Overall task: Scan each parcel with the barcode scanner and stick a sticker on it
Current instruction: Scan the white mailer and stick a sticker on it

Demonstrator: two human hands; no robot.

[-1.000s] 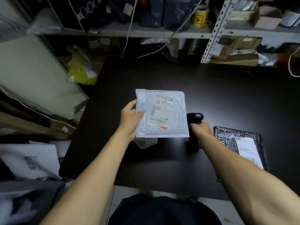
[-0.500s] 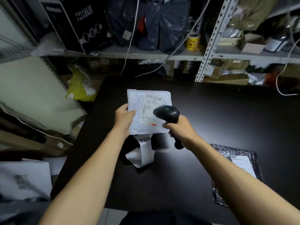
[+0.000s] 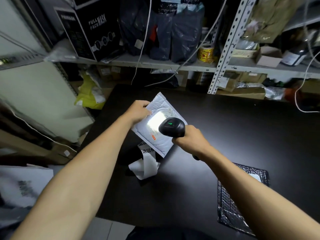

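Observation:
My left hand (image 3: 139, 110) pinches the upper left edge of a white padded parcel (image 3: 158, 142), holding it tilted above the black table (image 3: 233, 132). My right hand (image 3: 189, 138) grips the black barcode scanner (image 3: 171, 127) just over the parcel. A green light shows on top of the scanner, and a bright white patch of light falls on the parcel's label. A strip of white stickers (image 3: 144, 166) with black print curls on the table below the parcel. A black bubble-wrap parcel (image 3: 233, 205) with a white label lies at the table's right front, partly hidden by my right forearm.
Metal shelves (image 3: 173, 65) behind the table hold dark bags, a black "full face mask" box (image 3: 90, 30), a yellow tape roll (image 3: 205, 52) and cardboard boxes. Cables hang from the shelves. A yellow bag (image 3: 88, 94) and white sheets lie to the left of the table.
The scanner rose from the table to over the parcel and now lights the label. My left hand has turned the parcel clockwise and lifted it slightly.

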